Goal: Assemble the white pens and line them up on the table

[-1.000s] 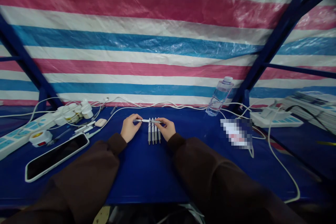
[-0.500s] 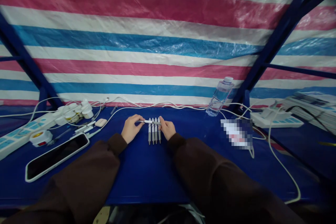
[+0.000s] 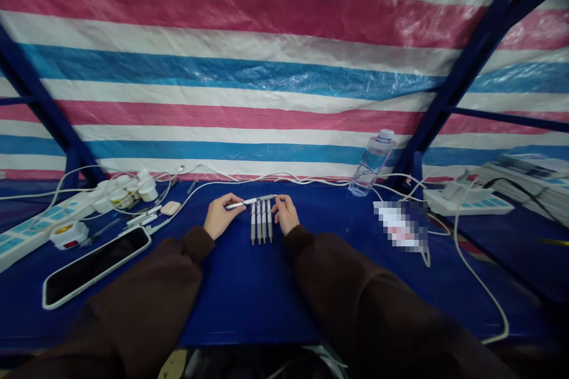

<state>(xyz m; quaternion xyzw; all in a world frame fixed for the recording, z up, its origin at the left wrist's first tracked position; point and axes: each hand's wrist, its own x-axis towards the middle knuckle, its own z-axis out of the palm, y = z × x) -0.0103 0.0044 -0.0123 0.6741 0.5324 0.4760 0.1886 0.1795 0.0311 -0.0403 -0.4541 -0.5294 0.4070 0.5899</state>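
Note:
Pinched in the fingers of my left hand (image 3: pixel 222 213) is a white and grey pen (image 3: pixel 251 201), lying crosswise with its grey grip end pointing right. It passes over the top ends of several like pens (image 3: pixel 261 226), which lie side by side in a row on the blue table (image 3: pixel 249 290). My right hand (image 3: pixel 285 214) is just right of the row, fingers loosely bent and apart. Its index fingertip is at the held pen's tip; whether they touch I cannot tell.
On the left are a phone (image 3: pixel 98 266), a power strip (image 3: pixel 53 219) with plugs, and a small white case (image 3: pixel 170 208). A water bottle (image 3: pixel 372 163) stands at the back right, near a second power strip (image 3: pixel 469 202) and stacked papers (image 3: pixel 528 180). Cables run along the back.
My right fingers have loosened from the pen's grip end and shifted slightly right. The pen has tilted, its right end now higher, and stays in my left hand. The row has not moved.

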